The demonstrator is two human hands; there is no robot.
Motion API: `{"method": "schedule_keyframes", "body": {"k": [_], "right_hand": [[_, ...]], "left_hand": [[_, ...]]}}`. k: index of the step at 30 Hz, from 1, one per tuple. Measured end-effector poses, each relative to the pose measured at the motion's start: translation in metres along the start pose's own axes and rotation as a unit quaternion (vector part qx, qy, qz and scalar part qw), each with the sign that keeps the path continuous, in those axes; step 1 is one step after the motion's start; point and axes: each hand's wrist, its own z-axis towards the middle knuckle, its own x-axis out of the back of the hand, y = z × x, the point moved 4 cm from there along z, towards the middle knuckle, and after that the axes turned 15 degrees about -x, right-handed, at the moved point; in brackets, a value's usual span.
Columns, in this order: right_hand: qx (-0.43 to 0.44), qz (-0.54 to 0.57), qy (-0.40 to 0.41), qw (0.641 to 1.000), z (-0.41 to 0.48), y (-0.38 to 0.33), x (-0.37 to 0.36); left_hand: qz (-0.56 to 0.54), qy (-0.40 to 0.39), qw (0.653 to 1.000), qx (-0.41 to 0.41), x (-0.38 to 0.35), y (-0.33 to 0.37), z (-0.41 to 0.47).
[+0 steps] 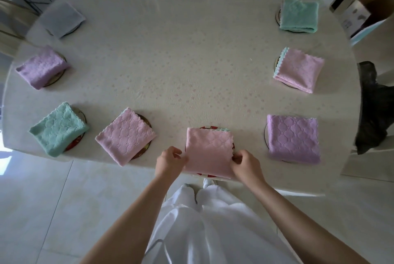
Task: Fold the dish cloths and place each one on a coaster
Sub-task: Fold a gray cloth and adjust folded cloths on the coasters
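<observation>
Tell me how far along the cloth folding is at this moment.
Done: seven folded cloths lie on coasters around the table, among them the grey, green and purple ones. In hand: the left hand and right hand pinch the pink cloth, folded, over the nearest coaster. Left: only releasing it; no unfolded cloths show.

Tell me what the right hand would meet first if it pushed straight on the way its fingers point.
The right hand points leftward and already pinches the pink cloth; going on, it would likely meet the left hand holding the opposite edge.
</observation>
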Motion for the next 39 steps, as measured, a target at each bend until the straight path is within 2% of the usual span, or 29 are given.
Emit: {"method": "schedule_keyframes", "body": {"k": [2, 5, 8, 14, 17, 20, 25, 31, 39], "right_hand": [[0.022, 0.0, 0.034, 0.999, -0.001, -0.013, 0.008], [0.099, -0.028, 0.07, 0.992, -0.008, -0.045, 0.01], [0.156, -0.055, 0.054, 0.985, -0.012, -0.083, -0.006], [0.198, -0.055, 0.004, 0.979, -0.02, -0.145, -0.063], [0.21, -0.056, -0.005, 0.976, -0.028, -0.171, -0.095], [0.207, -0.055, -0.017, 0.977, -0.04, -0.196, -0.127], [0.196, -0.08, -0.001, 0.977, -0.052, -0.229, -0.164], [0.137, -0.121, 0.022, 0.983, -0.049, -0.25, -0.174], [0.067, -0.16, -0.049, 0.984, -0.041, -0.273, -0.174]], "left_hand": [[-0.007, 0.029, 1.0, 0.005, 0.008, -0.008, -0.002], [-0.024, 0.065, 0.998, 0.013, 0.022, -0.017, -0.005], [-0.06, 0.105, 0.992, 0.023, 0.039, -0.027, -0.006], [-0.107, 0.181, 0.977, 0.025, 0.09, -0.062, 0.0], [-0.16, 0.197, 0.966, 0.053, 0.119, -0.084, 0.002], [-0.253, 0.19, 0.943, 0.101, 0.14, -0.107, 0.0], [-0.303, 0.135, 0.934, 0.134, 0.156, -0.128, 0.009], [-0.289, 0.039, 0.945, 0.147, 0.152, -0.132, 0.018], [-0.266, 0.013, 0.95, 0.16, 0.155, -0.132, 0.024]]}}
